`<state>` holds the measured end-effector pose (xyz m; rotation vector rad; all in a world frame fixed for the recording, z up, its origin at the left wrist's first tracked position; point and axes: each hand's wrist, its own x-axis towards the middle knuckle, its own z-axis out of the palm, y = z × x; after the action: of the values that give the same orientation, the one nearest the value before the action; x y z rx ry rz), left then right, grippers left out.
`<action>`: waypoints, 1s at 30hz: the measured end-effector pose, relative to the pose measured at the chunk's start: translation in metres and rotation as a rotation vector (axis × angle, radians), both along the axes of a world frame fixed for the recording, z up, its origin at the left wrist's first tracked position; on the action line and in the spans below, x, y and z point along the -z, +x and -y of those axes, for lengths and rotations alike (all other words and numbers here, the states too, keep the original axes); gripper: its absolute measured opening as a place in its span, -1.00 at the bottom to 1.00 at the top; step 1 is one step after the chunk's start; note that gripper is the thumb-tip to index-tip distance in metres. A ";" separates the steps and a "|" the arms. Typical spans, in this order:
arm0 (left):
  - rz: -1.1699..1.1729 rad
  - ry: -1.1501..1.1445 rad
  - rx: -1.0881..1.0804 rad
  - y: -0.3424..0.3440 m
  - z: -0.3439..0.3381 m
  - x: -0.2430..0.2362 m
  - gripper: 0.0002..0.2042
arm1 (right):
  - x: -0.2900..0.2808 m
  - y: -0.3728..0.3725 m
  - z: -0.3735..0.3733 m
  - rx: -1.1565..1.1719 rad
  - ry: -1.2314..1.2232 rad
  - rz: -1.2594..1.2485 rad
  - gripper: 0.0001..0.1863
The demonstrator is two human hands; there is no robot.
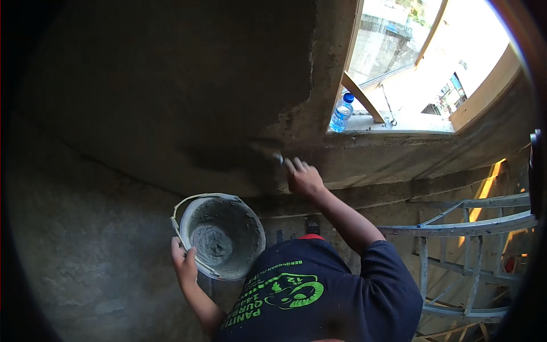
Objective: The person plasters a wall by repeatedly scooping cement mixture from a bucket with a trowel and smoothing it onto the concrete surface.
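My left hand grips the rim and wire handle of a grey bucket, tilted so its inside shows. Wet grey mortar lies at the bottom and smears its walls. My right hand reaches up to the wall, closed around a small hand tool that looks like a trowel. Its pale metal part catches light, but the blade is blurred against the dark wall. Around and left of the tool the grey wall carries a darker, wet-looking patch.
A window opening with wooden frame is at the upper right. On its sill stands a clear water bottle with a blue cap. Metal scaffold frames stand close on the right, with a yellow bar behind. A ledge runs along the wall's base.
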<state>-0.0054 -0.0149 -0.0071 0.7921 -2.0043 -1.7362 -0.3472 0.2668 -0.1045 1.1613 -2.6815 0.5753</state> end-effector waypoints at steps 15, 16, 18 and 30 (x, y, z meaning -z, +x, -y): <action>-0.029 -0.008 -0.006 0.002 -0.011 0.000 -0.55 | -0.061 0.087 -0.048 -0.231 -0.254 1.216 -0.55; -0.043 -0.060 0.006 -0.007 -0.014 -0.008 -0.66 | -0.055 0.090 -0.046 -0.237 -0.211 1.190 -0.60; -0.004 -0.053 -0.012 -0.007 -0.015 -0.008 -0.72 | -0.057 0.084 -0.033 -0.429 -0.085 1.102 -0.66; -0.033 -0.036 -0.012 0.003 -0.030 -0.021 -0.72 | -0.040 0.095 0.055 -0.553 0.224 1.110 -0.59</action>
<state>-0.0022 0.0153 0.0139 0.7572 -1.9990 -1.6903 -0.2525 0.2123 -0.0650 2.1740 -3.2842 1.3593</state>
